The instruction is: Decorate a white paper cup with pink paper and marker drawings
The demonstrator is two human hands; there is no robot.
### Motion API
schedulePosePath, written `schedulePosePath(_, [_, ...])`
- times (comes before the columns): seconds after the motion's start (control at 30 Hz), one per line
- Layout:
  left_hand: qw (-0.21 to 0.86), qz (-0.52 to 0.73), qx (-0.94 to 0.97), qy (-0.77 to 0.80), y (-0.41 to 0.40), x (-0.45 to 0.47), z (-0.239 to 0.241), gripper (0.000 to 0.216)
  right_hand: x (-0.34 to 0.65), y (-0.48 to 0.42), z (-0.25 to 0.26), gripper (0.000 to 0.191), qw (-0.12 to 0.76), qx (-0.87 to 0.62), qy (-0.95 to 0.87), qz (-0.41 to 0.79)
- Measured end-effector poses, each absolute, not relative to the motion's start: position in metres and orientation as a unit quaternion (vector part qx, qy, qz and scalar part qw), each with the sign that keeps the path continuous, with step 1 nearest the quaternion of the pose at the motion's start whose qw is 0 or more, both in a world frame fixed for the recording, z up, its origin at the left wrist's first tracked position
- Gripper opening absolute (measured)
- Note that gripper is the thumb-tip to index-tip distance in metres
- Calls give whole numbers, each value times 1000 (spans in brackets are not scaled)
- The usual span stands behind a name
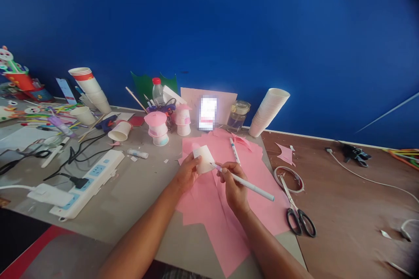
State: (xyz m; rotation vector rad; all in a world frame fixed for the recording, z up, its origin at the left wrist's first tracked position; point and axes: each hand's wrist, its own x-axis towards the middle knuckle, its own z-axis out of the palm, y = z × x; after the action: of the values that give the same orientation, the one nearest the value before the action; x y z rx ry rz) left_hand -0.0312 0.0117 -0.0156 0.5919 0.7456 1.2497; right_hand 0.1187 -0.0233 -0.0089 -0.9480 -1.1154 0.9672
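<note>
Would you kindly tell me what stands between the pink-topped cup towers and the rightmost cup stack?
The head view shows a lit phone, a pink board and a clear jar.

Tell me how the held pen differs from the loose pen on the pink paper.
The held pen is gripped in the right hand; the loose pen lies on the pink paper. The held pen aims at the white piece in the left hand; the loose pen, toward the wall. Both are slim and mostly white.

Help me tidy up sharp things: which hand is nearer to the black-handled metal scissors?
Right. The right hand, holding a slim white pen, is left of the scissors, over the pink paper sheets; the left hand, holding a small off-white paper piece, is farther left.
</note>
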Motion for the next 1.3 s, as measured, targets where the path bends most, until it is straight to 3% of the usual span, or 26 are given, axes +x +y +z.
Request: schedulePosePath(1.3, [705,564,273,332,10,-30,-13,33,117,-26,2,14,602,-441,-513,424])
